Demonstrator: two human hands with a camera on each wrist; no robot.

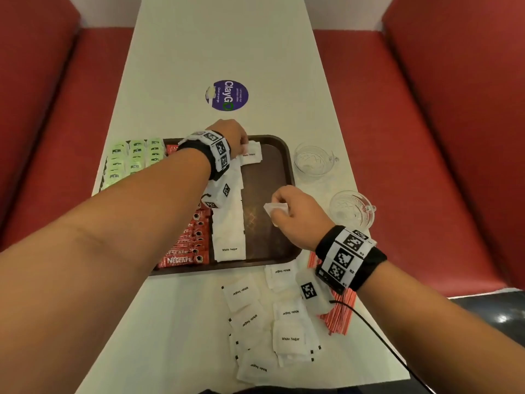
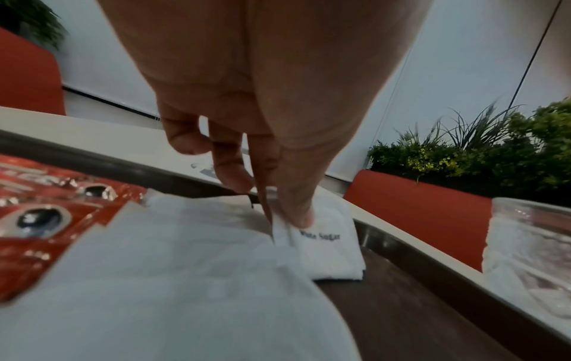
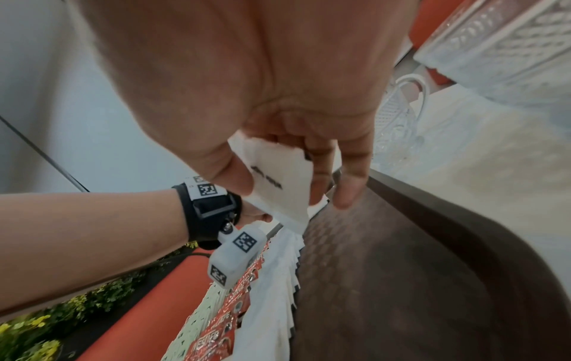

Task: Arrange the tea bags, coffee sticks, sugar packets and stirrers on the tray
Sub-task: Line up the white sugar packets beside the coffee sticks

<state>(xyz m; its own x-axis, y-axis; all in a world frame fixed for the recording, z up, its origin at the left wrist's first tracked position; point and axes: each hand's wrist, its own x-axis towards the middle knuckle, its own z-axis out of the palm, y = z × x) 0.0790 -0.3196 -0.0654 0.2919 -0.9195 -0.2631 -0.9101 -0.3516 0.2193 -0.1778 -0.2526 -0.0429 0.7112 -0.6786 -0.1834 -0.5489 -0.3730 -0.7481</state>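
While red benches (image 1: 426,137) flank white table (image 1: 227,38) | left hand (image 1: 231,135) fingers pinch tray's (image 1: 279,253) sugar packet (image 1: 251,155) | right hand (image 1: 295,214) fingers grip another.

Light: even and soft, glare seen on the floor (image 1: 501,318).
Blur: near sugar packets (image 2: 173,281) smeared.
Edges: bowed by wide lenses.

Overhead head view; close wrist views
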